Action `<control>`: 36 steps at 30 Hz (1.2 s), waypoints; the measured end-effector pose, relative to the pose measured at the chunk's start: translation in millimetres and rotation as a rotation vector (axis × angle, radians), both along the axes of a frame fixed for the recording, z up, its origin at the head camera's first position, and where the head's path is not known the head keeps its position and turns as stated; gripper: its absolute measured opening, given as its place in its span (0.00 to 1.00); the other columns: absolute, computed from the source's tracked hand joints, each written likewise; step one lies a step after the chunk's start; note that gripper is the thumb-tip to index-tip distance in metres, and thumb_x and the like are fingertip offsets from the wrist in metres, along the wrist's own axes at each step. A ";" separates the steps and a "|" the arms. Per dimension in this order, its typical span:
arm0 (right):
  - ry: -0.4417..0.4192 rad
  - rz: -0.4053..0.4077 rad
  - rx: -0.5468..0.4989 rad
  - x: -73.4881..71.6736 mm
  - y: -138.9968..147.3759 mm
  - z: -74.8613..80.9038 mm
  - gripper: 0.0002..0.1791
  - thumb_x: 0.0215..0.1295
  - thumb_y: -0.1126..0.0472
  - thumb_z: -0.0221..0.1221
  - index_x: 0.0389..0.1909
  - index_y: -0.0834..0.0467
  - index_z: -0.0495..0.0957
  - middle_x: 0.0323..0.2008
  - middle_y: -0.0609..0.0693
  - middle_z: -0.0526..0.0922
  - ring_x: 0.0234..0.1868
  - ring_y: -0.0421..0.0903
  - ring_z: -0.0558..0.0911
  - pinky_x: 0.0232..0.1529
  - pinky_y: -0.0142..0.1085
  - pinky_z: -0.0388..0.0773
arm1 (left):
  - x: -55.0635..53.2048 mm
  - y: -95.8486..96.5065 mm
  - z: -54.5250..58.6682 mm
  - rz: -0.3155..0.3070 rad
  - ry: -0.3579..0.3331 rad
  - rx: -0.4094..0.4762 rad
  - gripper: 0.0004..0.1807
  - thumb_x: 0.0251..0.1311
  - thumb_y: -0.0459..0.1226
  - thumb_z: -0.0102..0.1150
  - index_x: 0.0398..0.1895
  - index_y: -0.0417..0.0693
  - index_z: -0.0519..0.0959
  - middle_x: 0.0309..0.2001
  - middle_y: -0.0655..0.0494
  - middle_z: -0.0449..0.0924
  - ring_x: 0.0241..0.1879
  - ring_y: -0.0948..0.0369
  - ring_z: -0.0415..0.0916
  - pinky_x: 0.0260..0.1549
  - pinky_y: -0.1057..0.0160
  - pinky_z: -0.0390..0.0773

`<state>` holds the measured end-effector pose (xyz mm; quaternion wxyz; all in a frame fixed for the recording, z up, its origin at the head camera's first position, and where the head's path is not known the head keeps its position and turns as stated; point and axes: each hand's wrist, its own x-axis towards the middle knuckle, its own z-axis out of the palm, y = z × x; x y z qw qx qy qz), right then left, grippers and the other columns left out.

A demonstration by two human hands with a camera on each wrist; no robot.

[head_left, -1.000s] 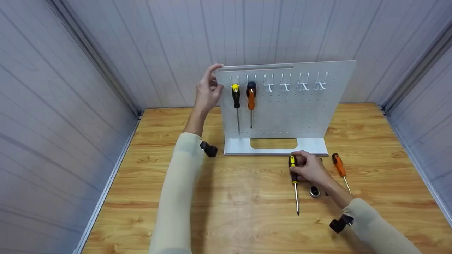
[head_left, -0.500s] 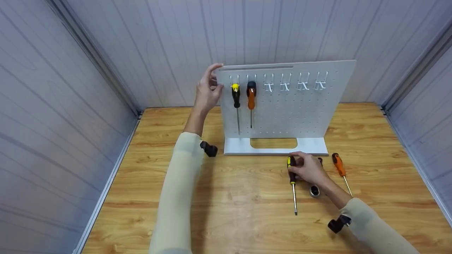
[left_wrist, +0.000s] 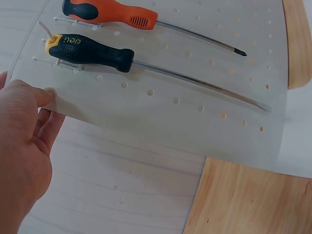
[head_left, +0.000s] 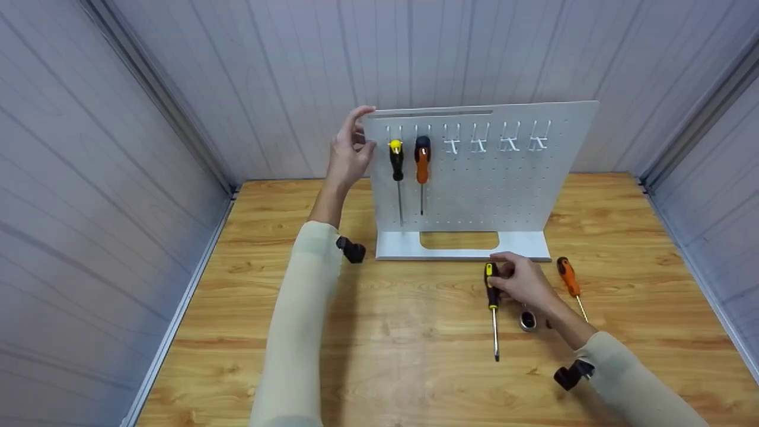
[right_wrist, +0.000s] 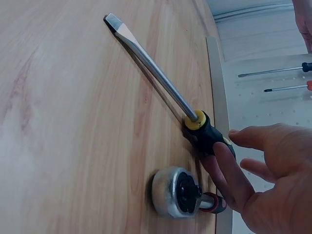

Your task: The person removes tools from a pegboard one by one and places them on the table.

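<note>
My left hand (head_left: 350, 151) pinches the upper left edge of a white pegboard (head_left: 474, 196), the thumb in front. Near it hang a black-and-yellow screwdriver (left_wrist: 92, 52) and an orange one with a black end (left_wrist: 131, 14), both shafts downward. Low at the board's front right, my right hand (head_left: 525, 281) holds a black-and-yellow flathead screwdriver (right_wrist: 163, 80) by its handle, between thumb and fingers. Its shaft points toward the front, close over the table. A ratchet wrench (right_wrist: 170, 192) lies beside it, its handle partly hidden by the right hand.
Farther right, another orange screwdriver (head_left: 567, 276) rests on the wooden table (head_left: 403, 344). Several bare white hooks (head_left: 479, 142) line the pegboard's top right. The board's flat base (head_left: 400, 246) lies just behind the right hand. Panel walls (head_left: 284, 71) enclose the table's back and sides.
The right hand and its screwdriver shift slightly left, then a little back to the right. The left hand stays at the board's edge.
</note>
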<state>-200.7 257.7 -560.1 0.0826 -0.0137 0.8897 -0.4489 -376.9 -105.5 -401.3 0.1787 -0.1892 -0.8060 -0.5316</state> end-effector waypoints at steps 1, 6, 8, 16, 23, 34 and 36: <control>-0.004 0.004 -0.003 -0.6 0.9 0.7 0.32 0.73 0.66 0.72 0.75 0.67 0.77 0.48 0.65 0.88 0.36 0.44 0.89 0.34 0.36 0.91 | 0.0 -0.1 -0.1 0.001 -0.001 0.002 0.31 0.78 0.23 0.59 0.80 0.50 0.73 0.48 0.52 0.78 0.43 0.60 0.80 0.47 0.65 0.82; 0.015 0.025 0.025 -4.6 6.2 5.4 0.32 0.74 0.66 0.71 0.76 0.68 0.76 0.47 0.65 0.87 0.35 0.43 0.87 0.34 0.34 0.88 | -0.8 0.1 -0.6 0.001 -0.010 0.003 0.31 0.78 0.23 0.60 0.80 0.51 0.73 0.49 0.50 0.79 0.44 0.60 0.80 0.49 0.64 0.83; 0.032 0.033 0.033 -6.5 8.2 9.1 0.32 0.74 0.66 0.71 0.76 0.68 0.76 0.48 0.66 0.88 0.36 0.43 0.87 0.34 0.31 0.85 | -0.9 0.5 -0.6 -0.001 -0.014 0.000 0.31 0.78 0.24 0.60 0.80 0.51 0.73 0.49 0.49 0.79 0.44 0.60 0.80 0.49 0.63 0.83; 0.073 0.036 -0.005 -11.0 10.6 37.3 0.33 0.74 0.63 0.71 0.77 0.66 0.76 0.54 0.72 0.86 0.37 0.46 0.93 0.31 0.29 0.83 | -1.4 1.3 -0.9 0.004 -0.013 -0.001 0.31 0.78 0.24 0.59 0.80 0.52 0.73 0.49 0.47 0.80 0.44 0.59 0.81 0.50 0.62 0.84; 0.106 0.046 -0.038 -13.8 8.0 51.0 0.32 0.77 0.61 0.70 0.78 0.62 0.76 0.60 0.72 0.85 0.33 0.31 0.87 0.33 0.28 0.84 | -1.7 1.7 0.0 0.000 -0.003 0.001 0.31 0.78 0.23 0.59 0.80 0.52 0.73 0.48 0.51 0.81 0.45 0.58 0.83 0.51 0.61 0.85; 0.244 0.056 -0.106 -18.3 -9.2 60.5 0.35 0.78 0.61 0.70 0.82 0.58 0.73 0.63 0.66 0.85 0.58 0.61 0.89 0.46 0.24 0.83 | -1.2 0.7 -1.5 0.005 -0.005 -0.002 0.31 0.78 0.23 0.59 0.79 0.54 0.74 0.47 0.55 0.77 0.44 0.59 0.79 0.50 0.60 0.83; 0.270 0.053 -0.122 -19.8 -13.6 62.8 0.36 0.78 0.61 0.71 0.83 0.59 0.72 0.63 0.66 0.85 0.62 0.65 0.88 0.47 0.23 0.82 | -1.4 0.5 -1.3 0.005 -0.008 0.003 0.31 0.78 0.23 0.59 0.79 0.54 0.74 0.48 0.52 0.80 0.44 0.59 0.79 0.50 0.60 0.83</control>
